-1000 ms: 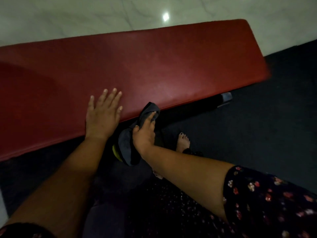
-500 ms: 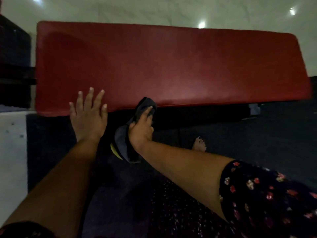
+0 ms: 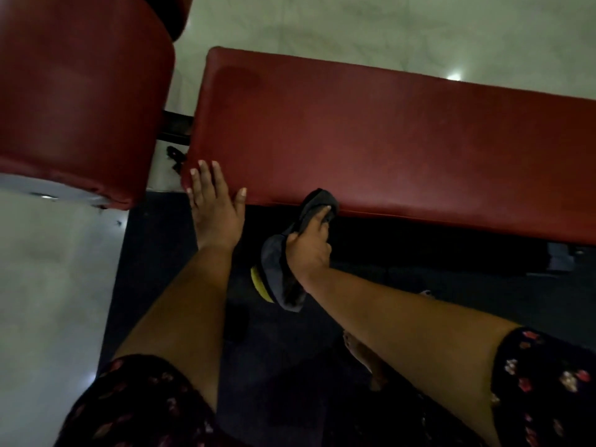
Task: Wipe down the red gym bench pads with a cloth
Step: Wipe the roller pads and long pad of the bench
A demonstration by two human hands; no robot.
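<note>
1. Nearest us, two bare forearms reach forward out of dark floral-print sleeves (image 3: 548, 382). Under the right forearm, a bare foot (image 3: 364, 353) stands on the black rubber floor mat (image 3: 483, 295).
2. Our right hand (image 3: 309, 246) has its fingers clenched round a dark grey cloth with a yellow edge (image 3: 277, 275). The bunched top of the cloth is pressed against the near edge of the long pad. The rest hangs down past the wrist, above the mat.
3. Our left hand (image 3: 214, 208) lies flat just left of the right one. Its fingers are straight and released, grasping nothing. The fingertips rest on the near left corner of the long red vinyl bench pad (image 3: 387, 140), and the thumb touches its near edge.
4. The long pad's long axis runs left to right across our view, with the near edge slanting down toward the right. Its rounded short end points left, and its right end runs out of view.
5. Beyond that left end, a black metal frame bar (image 3: 175, 125) bridges a narrow gap to a second red vinyl pad (image 3: 80, 91). This pad fills the upper left and looks blurred.
6. Farthest off lies a pale marble-look floor (image 3: 387, 24) with bright light spots on it.
</note>
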